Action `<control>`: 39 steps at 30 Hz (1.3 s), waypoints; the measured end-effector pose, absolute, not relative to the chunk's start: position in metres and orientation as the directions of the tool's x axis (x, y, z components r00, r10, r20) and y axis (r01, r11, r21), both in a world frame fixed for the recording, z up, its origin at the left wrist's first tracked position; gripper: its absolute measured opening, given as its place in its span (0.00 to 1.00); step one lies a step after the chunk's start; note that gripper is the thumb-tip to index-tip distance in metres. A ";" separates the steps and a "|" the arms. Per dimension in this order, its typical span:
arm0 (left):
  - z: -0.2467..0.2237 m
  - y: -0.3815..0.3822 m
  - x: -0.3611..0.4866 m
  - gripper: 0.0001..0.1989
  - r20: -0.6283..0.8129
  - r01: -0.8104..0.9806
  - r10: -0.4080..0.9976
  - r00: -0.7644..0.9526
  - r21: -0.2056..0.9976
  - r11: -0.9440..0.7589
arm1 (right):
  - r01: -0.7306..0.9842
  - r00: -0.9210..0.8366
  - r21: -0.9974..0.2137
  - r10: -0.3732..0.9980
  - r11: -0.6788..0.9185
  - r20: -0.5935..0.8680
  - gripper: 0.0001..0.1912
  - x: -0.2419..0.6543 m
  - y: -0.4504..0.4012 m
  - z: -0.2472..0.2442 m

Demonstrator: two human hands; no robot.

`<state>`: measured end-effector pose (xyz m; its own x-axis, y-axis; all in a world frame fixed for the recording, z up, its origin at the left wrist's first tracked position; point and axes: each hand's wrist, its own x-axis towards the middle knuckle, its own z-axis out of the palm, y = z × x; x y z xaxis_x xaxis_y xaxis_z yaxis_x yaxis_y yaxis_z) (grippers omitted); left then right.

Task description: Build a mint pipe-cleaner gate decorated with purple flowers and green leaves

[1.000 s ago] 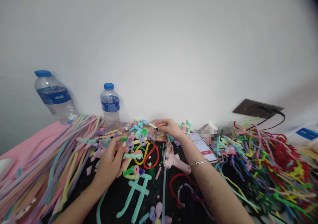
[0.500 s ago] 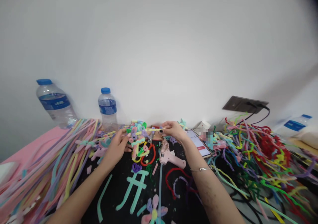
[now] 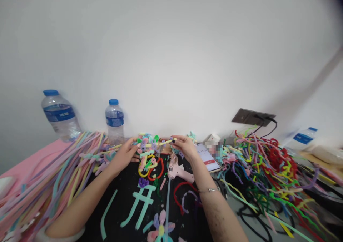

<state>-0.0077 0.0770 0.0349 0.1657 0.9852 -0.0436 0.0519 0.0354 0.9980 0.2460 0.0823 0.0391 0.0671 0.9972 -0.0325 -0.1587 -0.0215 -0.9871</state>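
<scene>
My left hand (image 3: 129, 152) has its fingers closed at the left side of a colourful pipe-cleaner piece (image 3: 147, 144) with loops in green, purple and pink. From that piece a pale yellow stem runs right, and its end is pinched in my right hand (image 3: 183, 145). Just below my right hand lies a pink glue gun (image 3: 179, 172), with a long pale glue stick trailing down from it. Under the piece, red and yellow loops (image 3: 156, 169) rest on the black mat (image 3: 120, 199), beside mint-green strips (image 3: 144, 201). A multicoloured flower (image 3: 161, 228) is nearer.
Long pastel pipe cleaners (image 3: 61, 174) cover the left. Two bottles (image 3: 59, 113) (image 3: 115, 122) stand by the wall. A phone (image 3: 208, 158) lies right of my right hand, then a tangled pipe-cleaner pile (image 3: 257, 159) below a wall socket (image 3: 253, 117).
The view has shifted slightly, so most things sit a little further left. Both hands keep nearly the same places around the piece and its yellow stem.
</scene>
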 end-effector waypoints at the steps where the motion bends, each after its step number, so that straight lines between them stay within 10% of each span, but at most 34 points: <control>1: 0.035 0.077 -0.008 0.10 -0.045 0.050 0.985 0.167 0.998 0.037 | -0.164 0.079 -0.986 0.996 -0.015 -0.028 0.14 0.246 0.082 0.038; 39: 0.026 0.086 -0.017 0.14 -0.033 0.040 0.983 0.181 0.999 0.026 | -0.286 0.119 -0.958 0.991 -0.019 -0.055 0.13 0.243 0.083 0.031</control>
